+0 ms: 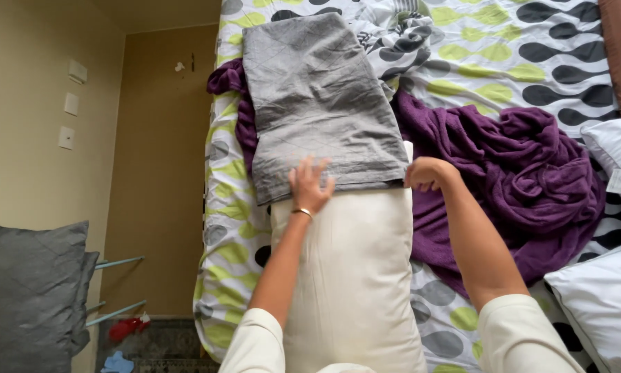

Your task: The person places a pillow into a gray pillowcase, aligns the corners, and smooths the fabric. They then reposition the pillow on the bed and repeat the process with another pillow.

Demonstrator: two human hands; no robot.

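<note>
A cream pillow (352, 276) lies lengthwise on the bed in front of me. A grey pillowcase (321, 97) covers its far end, with the open edge near my hands. My left hand (309, 185) lies flat with fingers spread on the case's lower edge, a thin bracelet on the wrist. At the right corner of that edge, my right hand (426, 173) is curled around the fabric and the pillow's side.
The bed carries a white sheet with green and black ovals (503, 48). A purple blanket (524, 173) is bunched to the right. White pillows (600, 304) lie at the right edge. A grey cushion (31, 290) sits on a rack at the left, by a beige wall.
</note>
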